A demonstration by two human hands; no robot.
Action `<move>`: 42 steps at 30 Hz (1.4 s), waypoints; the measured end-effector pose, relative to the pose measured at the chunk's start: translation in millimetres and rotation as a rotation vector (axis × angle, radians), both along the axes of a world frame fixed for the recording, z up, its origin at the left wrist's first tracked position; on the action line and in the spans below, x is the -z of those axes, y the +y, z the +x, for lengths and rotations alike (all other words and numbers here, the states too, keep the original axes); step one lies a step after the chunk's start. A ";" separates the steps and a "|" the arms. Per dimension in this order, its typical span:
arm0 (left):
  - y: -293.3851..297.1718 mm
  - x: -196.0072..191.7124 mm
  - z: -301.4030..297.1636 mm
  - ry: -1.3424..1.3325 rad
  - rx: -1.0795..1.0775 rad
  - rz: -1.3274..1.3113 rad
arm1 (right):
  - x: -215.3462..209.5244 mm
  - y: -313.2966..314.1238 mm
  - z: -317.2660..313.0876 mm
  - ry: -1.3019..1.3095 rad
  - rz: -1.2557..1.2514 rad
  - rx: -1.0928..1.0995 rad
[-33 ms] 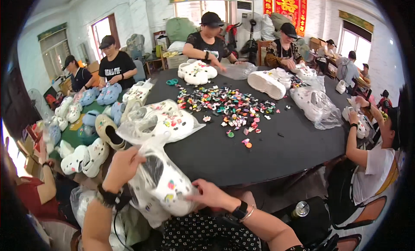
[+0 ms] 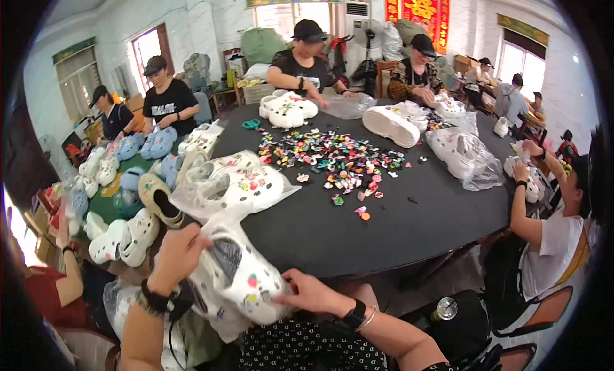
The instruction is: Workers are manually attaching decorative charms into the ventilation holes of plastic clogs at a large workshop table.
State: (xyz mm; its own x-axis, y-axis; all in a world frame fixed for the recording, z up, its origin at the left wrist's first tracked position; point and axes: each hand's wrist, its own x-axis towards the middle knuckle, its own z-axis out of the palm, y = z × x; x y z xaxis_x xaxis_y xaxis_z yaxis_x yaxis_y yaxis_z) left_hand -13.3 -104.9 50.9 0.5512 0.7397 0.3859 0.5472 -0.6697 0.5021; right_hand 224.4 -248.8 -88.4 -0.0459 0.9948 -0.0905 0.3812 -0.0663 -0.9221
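Note:
A pair of white clogs [image 2: 252, 288] with colourful charms, inside a clear plastic bag [image 2: 220, 221], is held tilted over my lap at the table's near edge. My left hand [image 2: 179, 253] is closed on the bag near the heel end of the upper clog. At the toe end, my right hand [image 2: 316, 294] grips the bagged clogs, thumb on top and the other fingers partly hidden. Just beyond them, another bagged pair of white clogs [image 2: 252, 182] lies on the black table [image 2: 307, 237].
Many small loose charms [image 2: 332, 157] are spread across the table's middle. More white clogs [image 2: 288, 109] stand farther back, with a bagged pair [image 2: 457, 150] at right. Blue and white clogs [image 2: 125, 237] crowd a side table at left. Co-workers sit around; a can [image 2: 446, 308] stands low right.
The raised plastic by my left hand has sunk lower and flatter against the clogs. Both hands keep their grip and have barely moved.

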 end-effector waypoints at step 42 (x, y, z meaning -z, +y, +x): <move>94.0 56.2 87.3 0.531 -0.121 0.313 | 17.4 -104.5 291.7 1.109 0.596 0.901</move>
